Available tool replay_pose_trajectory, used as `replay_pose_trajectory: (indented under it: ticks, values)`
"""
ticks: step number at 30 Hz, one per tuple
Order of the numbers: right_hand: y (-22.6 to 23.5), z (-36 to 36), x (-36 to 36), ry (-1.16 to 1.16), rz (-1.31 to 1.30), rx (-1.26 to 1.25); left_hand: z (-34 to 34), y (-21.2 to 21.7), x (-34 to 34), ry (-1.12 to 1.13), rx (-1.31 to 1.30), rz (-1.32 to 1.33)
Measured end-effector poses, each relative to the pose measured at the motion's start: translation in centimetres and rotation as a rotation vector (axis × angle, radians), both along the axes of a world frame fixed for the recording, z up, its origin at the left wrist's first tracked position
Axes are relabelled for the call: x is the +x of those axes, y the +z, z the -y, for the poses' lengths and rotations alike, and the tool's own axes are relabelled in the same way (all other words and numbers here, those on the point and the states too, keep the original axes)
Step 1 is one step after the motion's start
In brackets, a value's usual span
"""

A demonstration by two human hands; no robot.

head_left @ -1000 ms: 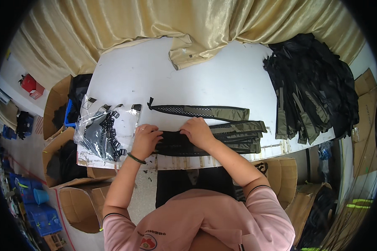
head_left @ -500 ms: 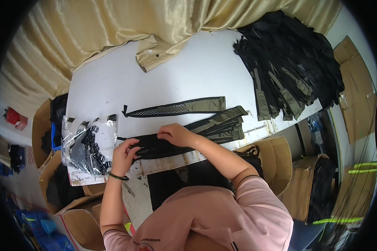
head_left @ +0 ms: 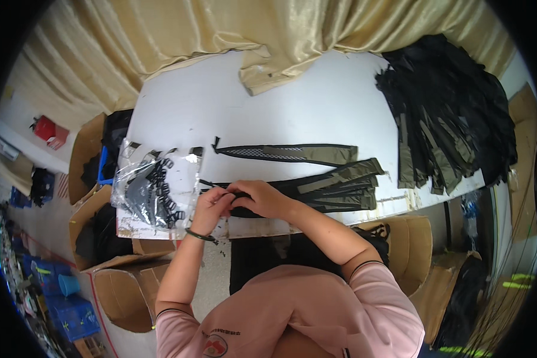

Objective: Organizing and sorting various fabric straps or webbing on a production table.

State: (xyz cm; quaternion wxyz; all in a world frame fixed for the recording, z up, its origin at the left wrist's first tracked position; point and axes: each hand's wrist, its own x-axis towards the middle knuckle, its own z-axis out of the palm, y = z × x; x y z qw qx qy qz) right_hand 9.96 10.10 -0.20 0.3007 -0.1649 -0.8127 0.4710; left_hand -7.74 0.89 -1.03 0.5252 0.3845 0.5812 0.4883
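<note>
A fanned stack of black and olive fabric straps (head_left: 334,190) lies along the near edge of the table. At its left end my left hand (head_left: 210,206) is closed, its fingertips pinching the narrow black end of a strap. My right hand (head_left: 258,198) curls over the same strap close beside it, fingers closed and nearly touching the left ones. What lies right between the fingertips is hidden. A single strap (head_left: 286,153) with a mesh section and an olive end lies behind the stack, apart from both hands.
A clear plastic bag (head_left: 152,188) of black buckles lies at the table's left. A big heap of black straps (head_left: 453,113) covers the right end of the white table (head_left: 188,107). Cardboard boxes (head_left: 125,298) stand around it, and a gold curtain (head_left: 203,30) hangs behind.
My hands have come together at the strap's left end; the left fingers, apart before, are now closed. The whole view has shifted, so the table appears further right.
</note>
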Motion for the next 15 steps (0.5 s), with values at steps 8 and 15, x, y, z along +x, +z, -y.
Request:
replay_pose_trajectory:
  ticks: [8, 15]
  values:
    - [-0.8, -0.2, 0.7, 0.003, 0.196, -0.1, 1.5, 0.3, -11.3, -0.003, 0.122, -0.769]
    - [-2.2, -0.3, -0.1, 0.053, 0.118, 0.119, 2.8, -3.3, -16.8, 0.068, -0.336, -1.33]
